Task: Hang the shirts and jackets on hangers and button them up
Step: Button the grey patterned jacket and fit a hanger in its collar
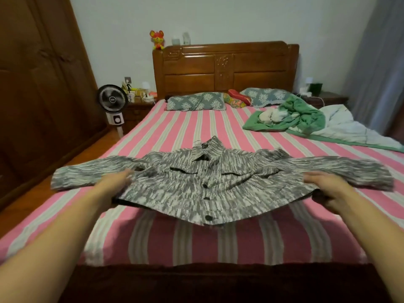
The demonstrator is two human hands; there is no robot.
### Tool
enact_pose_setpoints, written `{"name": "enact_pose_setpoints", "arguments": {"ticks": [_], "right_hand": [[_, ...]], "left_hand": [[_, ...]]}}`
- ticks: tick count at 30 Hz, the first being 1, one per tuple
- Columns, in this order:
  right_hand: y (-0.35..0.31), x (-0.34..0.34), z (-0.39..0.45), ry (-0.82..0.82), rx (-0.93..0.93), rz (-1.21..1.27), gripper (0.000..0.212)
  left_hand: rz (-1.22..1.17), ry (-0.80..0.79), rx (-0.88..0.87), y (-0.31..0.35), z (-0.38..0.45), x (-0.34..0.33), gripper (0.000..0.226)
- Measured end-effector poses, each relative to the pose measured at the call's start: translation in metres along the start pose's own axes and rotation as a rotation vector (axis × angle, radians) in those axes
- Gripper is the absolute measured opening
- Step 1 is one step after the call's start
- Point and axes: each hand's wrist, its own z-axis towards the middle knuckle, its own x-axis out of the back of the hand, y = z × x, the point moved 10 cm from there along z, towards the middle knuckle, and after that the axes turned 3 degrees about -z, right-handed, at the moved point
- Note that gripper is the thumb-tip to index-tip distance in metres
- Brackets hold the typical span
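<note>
A grey-and-white patterned jacket (pixel 196 182) lies front up across the pink striped bed (pixel 196 241), sleeves spread left and right, collar toward the headboard. Its dark buttons run down the middle and look fastened. My left hand (pixel 115 186) grips the jacket's left side near the hem. My right hand (pixel 328 191) grips the right side, and the hem is lifted a little off the bed. No hanger shows in view.
A green and white quilt (pixel 306 121) is bunched at the far right of the bed. Two pillows (pixel 196 101) lie by the wooden headboard (pixel 225 66). A fan (pixel 112 106) stands left of the bed beside a brown wardrobe (pixel 39 84).
</note>
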Motion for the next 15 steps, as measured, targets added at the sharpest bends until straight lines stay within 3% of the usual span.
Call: {"name": "enact_pose_setpoints", "arguments": {"ticks": [3, 5, 7, 9, 11, 15], "right_hand": [[-0.035, 0.03, -0.037, 0.209, 0.137, -0.198, 0.009], [-0.036, 0.043, -0.064, 0.313, 0.252, -0.629, 0.034], [0.005, 0.038, -0.078, 0.264, 0.163, -1.137, 0.046], [0.07, 0.03, -0.094, 0.049, 0.014, -1.504, 0.05], [0.11, 0.029, -0.113, -0.075, 0.003, -1.701, 0.041], [0.146, 0.032, -0.138, -0.065, -0.152, -1.713, 0.053]], "left_hand": [[-0.034, -0.089, 0.016, 0.011, -0.022, 0.034, 0.023], [0.16, -0.17, -0.05, -0.007, -0.047, 0.043, 0.02], [0.614, -0.192, -0.117, -0.05, -0.074, 0.04, 0.036], [1.008, -0.239, -0.108, -0.111, -0.097, 0.025, 0.057], [1.162, -0.315, -0.05, -0.171, -0.111, 0.009, 0.059], [1.365, -0.46, 0.078, -0.247, -0.116, -0.006, 0.055]]}}
